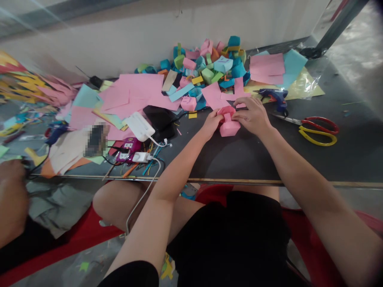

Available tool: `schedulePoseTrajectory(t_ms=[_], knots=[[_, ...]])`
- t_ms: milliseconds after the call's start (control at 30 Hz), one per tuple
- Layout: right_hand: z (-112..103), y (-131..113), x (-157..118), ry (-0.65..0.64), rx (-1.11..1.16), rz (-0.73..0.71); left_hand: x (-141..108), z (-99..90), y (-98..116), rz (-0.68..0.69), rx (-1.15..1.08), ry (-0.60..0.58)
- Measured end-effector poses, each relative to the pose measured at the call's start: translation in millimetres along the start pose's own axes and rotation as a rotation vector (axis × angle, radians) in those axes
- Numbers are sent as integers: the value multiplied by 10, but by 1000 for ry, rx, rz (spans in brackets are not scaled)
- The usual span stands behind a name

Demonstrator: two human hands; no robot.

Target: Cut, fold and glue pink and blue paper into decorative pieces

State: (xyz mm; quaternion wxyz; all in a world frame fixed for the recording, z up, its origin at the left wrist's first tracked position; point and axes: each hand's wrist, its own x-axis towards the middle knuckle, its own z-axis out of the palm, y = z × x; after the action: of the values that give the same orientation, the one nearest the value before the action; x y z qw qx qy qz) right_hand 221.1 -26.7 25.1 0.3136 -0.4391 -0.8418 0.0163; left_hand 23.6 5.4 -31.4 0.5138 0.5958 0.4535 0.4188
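Observation:
A small folded pink paper shape [229,129], with a boxy front and a hollow, rounded back joined by a narrow strip, is held just above the dark tabletop. My left hand [211,124] is closed on its left side. On the right, my right hand [253,114] has its thumb and a finger pinched at the strip and rim, other fingers curled above. Flat pink paper pieces [213,95] lie just behind. Right of my hands are a blue glue gun [275,97] and scissors [318,130] with one red and one yellow handle.
Colourful folded paper shapes [209,65] are heaped along the wall. Left lie pink sheets [131,93], a white power bank [139,126], a purple power strip [129,149] with cables, and another glue gun [56,132]. Another person's hand [12,175] is at far left.

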Motion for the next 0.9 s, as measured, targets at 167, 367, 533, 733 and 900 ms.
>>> schedulePoseTrajectory(t_ms=[167, 367, 533, 733, 900], knots=[[28, 10, 11, -22, -2, 5, -76, 57, 145, -121, -173, 19], [9, -17, 35, -63, -4, 15, -104, 62, 197, -150, -270, 0], [23, 2, 32, -37, 18, 18, -90, 7, 186, -171, -320, -16], [79, 24, 14, 92, 102, 72, -66, -28, 201, -152, -371, -4], [77, -37, 18, 213, 201, 188, -65, 9, 242, -140, -459, 88]])
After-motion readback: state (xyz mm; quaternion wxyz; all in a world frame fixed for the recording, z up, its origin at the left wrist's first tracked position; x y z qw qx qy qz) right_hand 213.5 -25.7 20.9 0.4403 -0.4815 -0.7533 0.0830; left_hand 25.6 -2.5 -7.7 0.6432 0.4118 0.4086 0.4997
